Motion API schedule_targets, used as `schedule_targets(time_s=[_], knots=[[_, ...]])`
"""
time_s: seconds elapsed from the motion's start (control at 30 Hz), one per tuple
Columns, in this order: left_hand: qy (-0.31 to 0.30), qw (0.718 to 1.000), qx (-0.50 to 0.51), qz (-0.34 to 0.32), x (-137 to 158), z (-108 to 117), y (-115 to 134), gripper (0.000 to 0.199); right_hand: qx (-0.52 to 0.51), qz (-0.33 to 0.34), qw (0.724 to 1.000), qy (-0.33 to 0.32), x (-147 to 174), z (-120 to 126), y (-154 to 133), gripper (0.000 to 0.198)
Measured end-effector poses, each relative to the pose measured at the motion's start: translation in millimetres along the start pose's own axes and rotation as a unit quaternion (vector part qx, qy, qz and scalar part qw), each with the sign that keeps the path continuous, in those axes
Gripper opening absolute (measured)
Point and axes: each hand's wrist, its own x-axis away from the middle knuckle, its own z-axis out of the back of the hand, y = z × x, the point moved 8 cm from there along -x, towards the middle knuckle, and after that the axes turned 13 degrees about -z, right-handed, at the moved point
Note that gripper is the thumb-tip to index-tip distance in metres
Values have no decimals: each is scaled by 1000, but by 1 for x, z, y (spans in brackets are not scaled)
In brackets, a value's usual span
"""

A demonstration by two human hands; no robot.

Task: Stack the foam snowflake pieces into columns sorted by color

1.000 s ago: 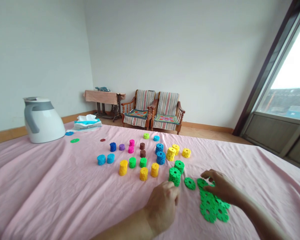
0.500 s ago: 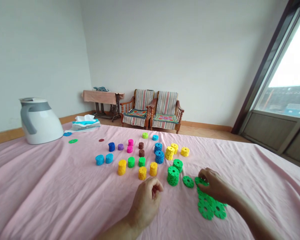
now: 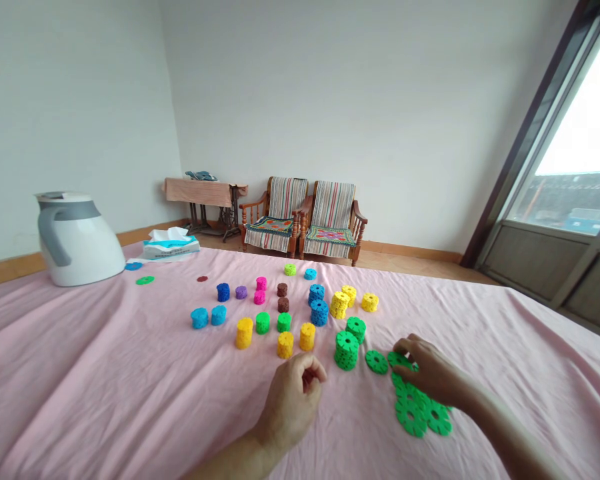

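My left hand (image 3: 295, 397) rests on the cloth with its fingers curled in; nothing shows in it. It is nearest to two orange-yellow disc stacks, one of them the short stack (image 3: 285, 345). At the right, my right hand (image 3: 427, 367) has its thumb and fingers around the edge of a green notched plastic disc (image 3: 398, 359), which lies at the top of a loose group of green discs (image 3: 411, 417). A single green disc (image 3: 377, 362) lies flat to the left of that hand. Beyond it stand two green stacks, the taller green stack (image 3: 347, 351) in front.
A pink cloth (image 3: 130, 400) covers the table. Several small stacks in blue, purple, pink, brown and yellow (image 3: 339, 305) stand mid-table. At the far left are a white jug (image 3: 87, 247) and a tissue box (image 3: 171, 247). Two chairs (image 3: 330, 227) stand beyond the table.
My right hand and the green disc at its fingertips have shifted very slightly left. My left hand stays in place, and the stacks are unchanged.
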Motion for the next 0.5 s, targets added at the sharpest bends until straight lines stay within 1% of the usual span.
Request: schedule_targets(time_s=[0.13,0.23,0.3,0.33,0.43,0.5], knots=[[3,1000,1,9,-1,1,0,26,-3,-9,999,44,1,5,-4,15],[4,1000,1,7,-1,1,0,25,-44,6,997,65,-1,12,-5,10],[3,1000,2,5,-1,1,-1,25,-100,-4,994,49,-4,15,-3,5],[3,1000,3,5,-1,1,-1,24,-138,-17,990,36,-6,16,-1,6],[1,1000,7,5,-1,0,-2,24,-257,-61,964,-1,-11,16,1,15],[2,1000,8,5,-1,0,-3,24,-310,-79,947,-17,-15,11,-1,18]])
